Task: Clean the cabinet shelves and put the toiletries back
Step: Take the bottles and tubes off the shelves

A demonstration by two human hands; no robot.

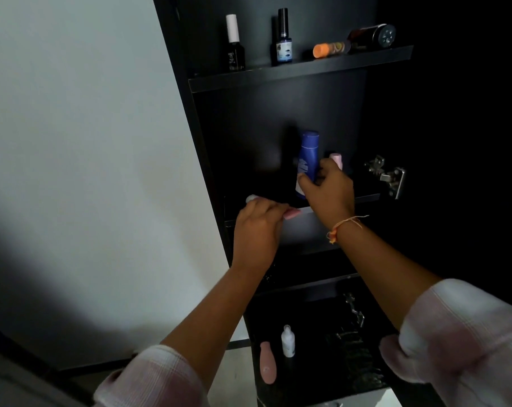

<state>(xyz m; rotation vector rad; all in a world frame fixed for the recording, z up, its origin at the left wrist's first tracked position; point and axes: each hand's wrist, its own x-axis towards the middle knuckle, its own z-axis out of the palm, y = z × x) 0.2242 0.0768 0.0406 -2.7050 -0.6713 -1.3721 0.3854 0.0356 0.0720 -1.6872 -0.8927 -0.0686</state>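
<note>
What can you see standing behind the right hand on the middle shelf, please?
A blue bottle and a pink-capped item; the right hand covers their lower parts.

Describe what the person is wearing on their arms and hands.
Both forearms are bare, with loose pale pink-and-white sleeves pushed up near the elbows. The right wrist carries a thin orange thread bracelet with loose trailing ends. The left hand has long pale pink nails. No rings or gloves are visible.
</note>
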